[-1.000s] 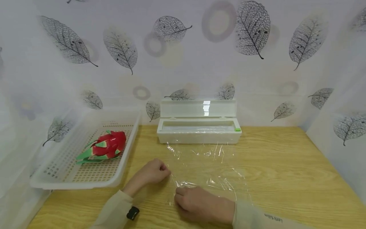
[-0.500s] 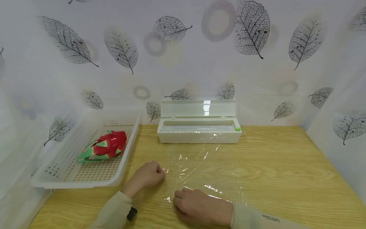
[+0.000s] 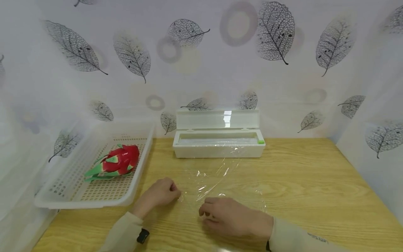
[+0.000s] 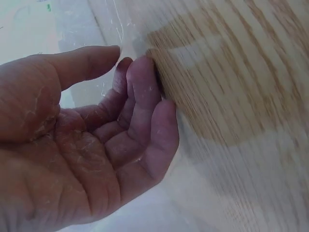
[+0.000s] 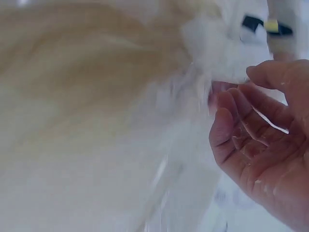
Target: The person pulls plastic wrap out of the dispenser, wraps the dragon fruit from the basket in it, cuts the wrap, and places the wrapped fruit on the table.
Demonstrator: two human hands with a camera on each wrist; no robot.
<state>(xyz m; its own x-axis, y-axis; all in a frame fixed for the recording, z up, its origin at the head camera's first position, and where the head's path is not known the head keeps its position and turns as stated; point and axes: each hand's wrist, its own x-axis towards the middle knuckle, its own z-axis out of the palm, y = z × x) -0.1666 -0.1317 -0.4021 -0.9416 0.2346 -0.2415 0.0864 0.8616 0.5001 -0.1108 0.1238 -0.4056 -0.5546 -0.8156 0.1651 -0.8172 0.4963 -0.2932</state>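
Observation:
Clear plastic wrap [image 3: 217, 182] stretches over the wooden table from a white wrap box [image 3: 217, 151] with its lid raised. At the near left corner of the wrap, my left hand [image 3: 160, 194] pinches the film between thumb and fingertips; in the left wrist view, the film's creases run up to the thumb tip of the left hand [image 4: 96, 140]. My right hand [image 3: 234, 217] hovers low over the near part of the wrap, fingers loosely bent. The right wrist view has a gap between thumb and fingers of the right hand [image 5: 260, 130], with blurred film behind them.
To the left stands a white perforated basket [image 3: 127, 201] holding a red and green dragon fruit [image 3: 118, 160]. A green slider [image 3: 261, 141] sits at the box's right end. Behind the table [image 3: 315, 182] hangs a leaf-patterned curtain [image 3: 220, 70].
My right hand has let go of the film's near edge and moved a little up and right, its fingers loosening. My left hand has shifted slightly left and down; the wrap lies slacker.

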